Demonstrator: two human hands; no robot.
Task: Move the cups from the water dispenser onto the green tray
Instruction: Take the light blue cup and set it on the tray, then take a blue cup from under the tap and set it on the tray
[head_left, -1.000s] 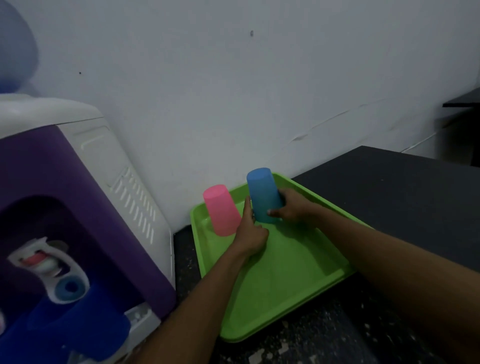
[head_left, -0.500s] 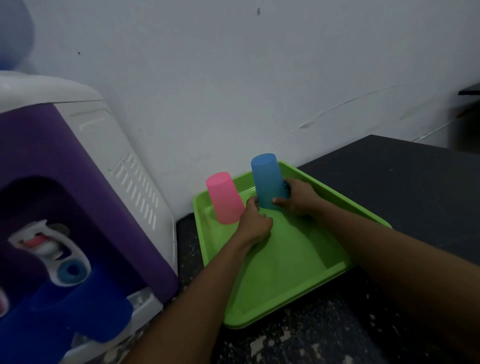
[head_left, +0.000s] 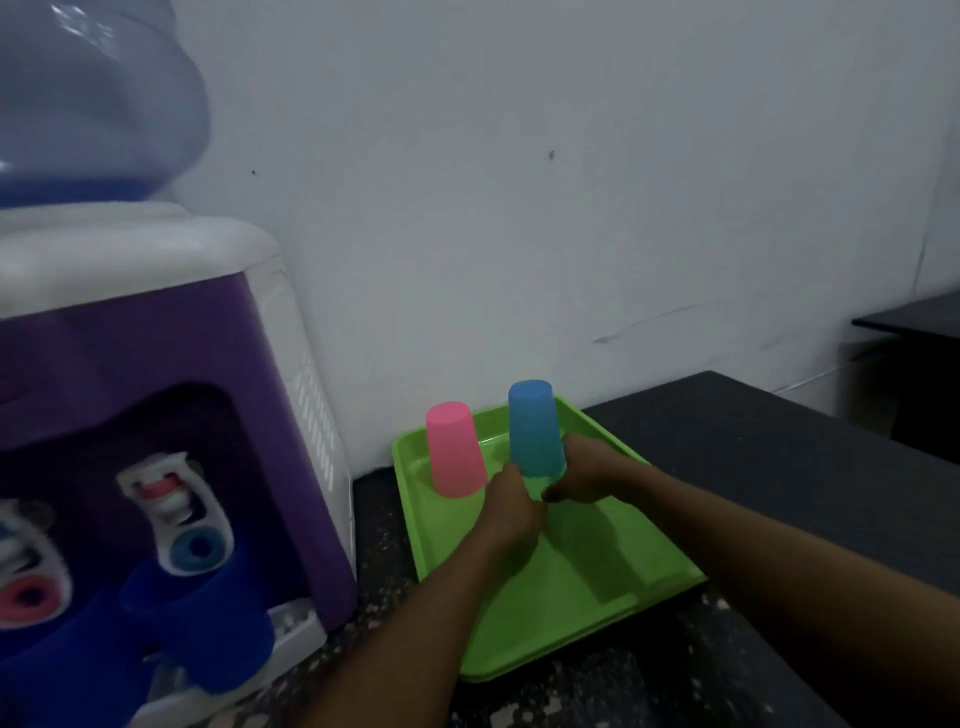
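Green plastic tray (head_left: 545, 613) sits on a dark speckled counter (head_left: 779, 457) just right of a purple-and-white water dispenser (head_left: 171, 364), w/ two cups upside down at its far end. Pink cup (head_left: 456, 450) stands alone near the far-left corner, nobody touching it. Blue cup (head_left: 535, 430) stands just beside it to the right, mouth down, w/ the right hand (head_left: 589, 475) curled around its lower part on the right side; rim looks at or very near the tray floor, but contact can't be confirmed. Left hand (head_left: 511, 512) is loosely closed just in front of the blue cup's base, one finger raised toward it; whether it touches the cup can't be told, and it carries nothing. Darker blue cups (head_left: 202, 623) remain under the dispenser taps, so by the look of it the job is only partly done.

Step in hand, as judged: seating the blue cup. To do it well: get the rim flat on the tray before letting go, keep a gap from the pink cup so neither gets knocked, open fingers sideways, not upward, to avoid tipping a light, tall cup. Far end is filling up, so nearer tray floor is best kept for the cups yet to come.
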